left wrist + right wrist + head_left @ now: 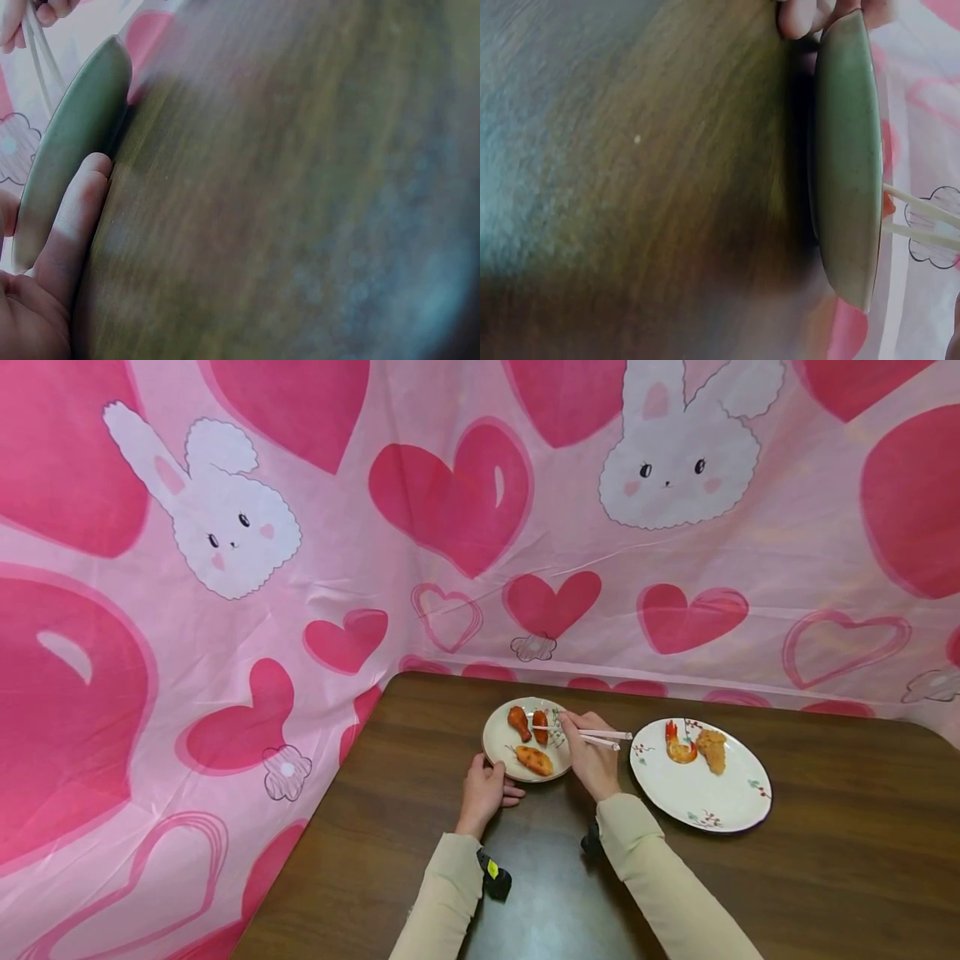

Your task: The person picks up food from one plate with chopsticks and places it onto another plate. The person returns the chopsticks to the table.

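Note:
A small round plate point(497, 728) with a floral rim stands near the back of the table. On it lie a glazed drumstick point(518, 722), a second glazed reddish-brown piece of meat point(541, 731) and a flat golden-brown fried piece point(534, 761). My left hand point(483, 794) grips the plate's near left edge, thumb at the rim and a finger along the pale green underside point(79, 124). White chopsticks point(609, 735) are held in my right hand point(592, 762) at the plate's right side. Their tips reach the second glazed piece.
To the right stands a larger oval plate point(720, 806) bearing a shrimp point(681, 748) and a piece of fried chicken point(712, 751). The brown wooden table point(360, 827) meets a pink cloth backdrop point(465, 610) at the back and left.

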The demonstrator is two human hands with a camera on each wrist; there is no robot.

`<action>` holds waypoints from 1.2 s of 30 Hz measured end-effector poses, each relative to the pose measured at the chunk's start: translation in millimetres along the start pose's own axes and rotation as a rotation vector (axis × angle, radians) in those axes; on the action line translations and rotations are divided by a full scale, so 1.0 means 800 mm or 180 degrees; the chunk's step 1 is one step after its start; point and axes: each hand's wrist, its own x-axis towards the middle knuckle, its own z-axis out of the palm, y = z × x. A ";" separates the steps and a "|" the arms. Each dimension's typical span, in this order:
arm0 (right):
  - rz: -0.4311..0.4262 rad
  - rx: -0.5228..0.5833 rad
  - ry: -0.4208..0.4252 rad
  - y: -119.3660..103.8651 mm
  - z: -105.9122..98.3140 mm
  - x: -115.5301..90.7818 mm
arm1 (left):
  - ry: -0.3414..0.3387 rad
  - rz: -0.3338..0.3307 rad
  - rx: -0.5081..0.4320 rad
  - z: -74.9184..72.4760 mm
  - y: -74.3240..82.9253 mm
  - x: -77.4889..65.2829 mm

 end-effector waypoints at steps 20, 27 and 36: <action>0.1005 0.0267 0.0044 0.011 -0.036 -0.010 | 0.0030 -0.0045 0.0048 0.000 -0.001 0.001; 0.1503 0.0782 0.0234 0.014 -0.043 -0.018 | -0.0004 0.0020 0.0020 0.003 0.001 0.001; 0.1992 0.1418 0.0437 0.020 -0.047 -0.019 | 0.0024 -0.0040 0.0042 0.002 0.002 0.000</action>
